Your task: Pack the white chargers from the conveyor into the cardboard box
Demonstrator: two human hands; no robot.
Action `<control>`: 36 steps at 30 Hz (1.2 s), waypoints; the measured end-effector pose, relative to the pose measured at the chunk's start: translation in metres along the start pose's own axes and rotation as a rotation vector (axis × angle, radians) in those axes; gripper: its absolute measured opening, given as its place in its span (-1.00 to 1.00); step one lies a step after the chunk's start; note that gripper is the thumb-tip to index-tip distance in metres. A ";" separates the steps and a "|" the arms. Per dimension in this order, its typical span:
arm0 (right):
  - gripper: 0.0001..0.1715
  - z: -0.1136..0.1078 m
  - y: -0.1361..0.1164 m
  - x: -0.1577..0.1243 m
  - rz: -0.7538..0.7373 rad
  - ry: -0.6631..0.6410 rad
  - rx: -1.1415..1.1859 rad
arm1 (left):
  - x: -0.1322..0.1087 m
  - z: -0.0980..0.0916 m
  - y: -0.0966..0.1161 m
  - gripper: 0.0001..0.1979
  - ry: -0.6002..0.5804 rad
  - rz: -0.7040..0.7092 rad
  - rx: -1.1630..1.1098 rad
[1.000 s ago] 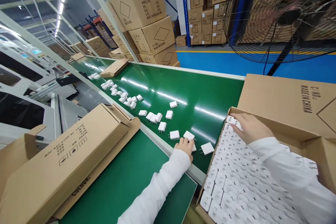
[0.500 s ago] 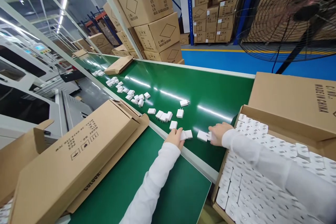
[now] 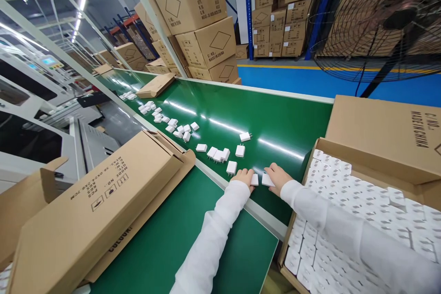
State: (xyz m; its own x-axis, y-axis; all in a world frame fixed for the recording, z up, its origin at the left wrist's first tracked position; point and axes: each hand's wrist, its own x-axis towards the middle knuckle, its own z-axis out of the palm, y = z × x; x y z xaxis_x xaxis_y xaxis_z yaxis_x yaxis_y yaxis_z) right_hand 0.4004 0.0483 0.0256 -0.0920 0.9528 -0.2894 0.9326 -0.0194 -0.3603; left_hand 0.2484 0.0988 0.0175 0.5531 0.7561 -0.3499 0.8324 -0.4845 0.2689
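Note:
My left hand (image 3: pixel 244 178) is closed on a white plug charger (image 3: pixel 254 179) at the near edge of the green conveyor belt (image 3: pixel 282 124). Just across a small gap, my right hand (image 3: pixel 277 178) grips another white charger (image 3: pixel 267 180), fingers over its right end. Both chargers lie low at the belt, their ends facing each other. Left of my left hand, a loose charger (image 3: pixel 232 167) rests with its prongs toward me. Two more, an upper charger (image 3: pixel 245 137) and a lower charger (image 3: pixel 240 150), lie farther back. My fingers partly hide the held chargers.
An open carton (image 3: pixel 287 257) with rows of white chargers stands at the right, under my right forearm. A flattened-looking carton (image 3: pixel 99 193) lies at the left. Several chargers (image 3: pixel 179 133) trail up the belt. Stacked boxes (image 3: pixel 206 41) and a fan (image 3: pixel 379 23) stand beyond.
My left hand has moved right along the belt edge with its charger. My right hand has shifted left, and the two hands are closer together. Nearby loose chargers sit slightly farther right.

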 end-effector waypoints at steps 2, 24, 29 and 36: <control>-0.61 0.001 0.000 0.003 0.085 -0.063 -0.027 | 0.003 0.002 -0.002 -0.57 0.006 -0.006 -0.047; -0.68 -0.041 -0.009 -0.112 -0.522 0.339 1.036 | -0.103 -0.038 0.067 -0.70 0.639 0.639 -1.009; -0.61 -0.035 -0.004 -0.113 -0.556 0.308 1.057 | -0.106 -0.033 0.068 -0.62 0.616 0.613 -1.002; -0.54 -0.031 0.007 -0.111 -0.556 0.268 1.031 | -0.102 -0.024 0.073 -0.58 0.630 0.608 -0.976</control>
State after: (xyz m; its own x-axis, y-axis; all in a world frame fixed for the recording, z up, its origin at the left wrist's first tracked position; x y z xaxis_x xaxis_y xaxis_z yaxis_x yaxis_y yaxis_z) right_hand 0.4276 -0.0485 0.0830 -0.2031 0.9382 0.2804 0.0588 0.2975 -0.9529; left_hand 0.2520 -0.0035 0.0943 0.4971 0.7345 0.4621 -0.0571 -0.5037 0.8620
